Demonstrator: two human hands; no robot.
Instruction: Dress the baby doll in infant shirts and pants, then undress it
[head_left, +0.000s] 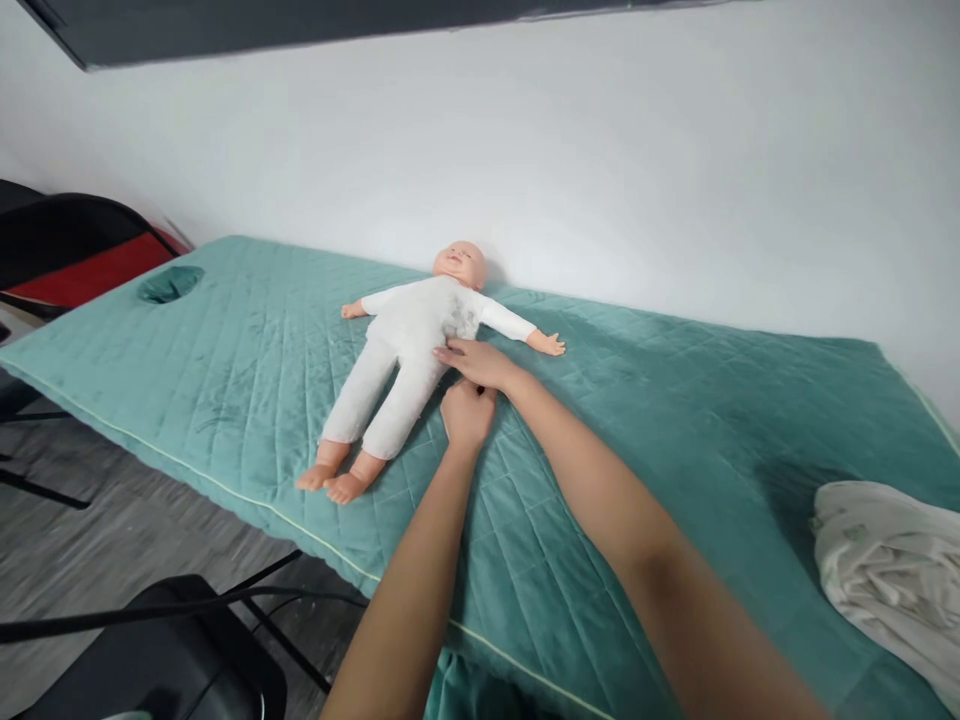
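Note:
A baby doll [409, 345] in a white one-piece suit lies on its back on a green quilted massage table [247, 400], arms spread, head toward the wall. My right hand [480, 362] rests at the doll's side near the hip, fingers flat and pointing left against the white suit. My left hand [466, 412] sits just below it on the green cover, fingers curled under and pressed to the fabric beside the doll; whether it grips cloth is hidden.
A crumpled white cloth [892, 570] lies on the table's right end. The face hole [170, 284] is at the far left. A black chair [150, 660] stands on the floor in front, a red-and-black chair [82, 265] at the left wall.

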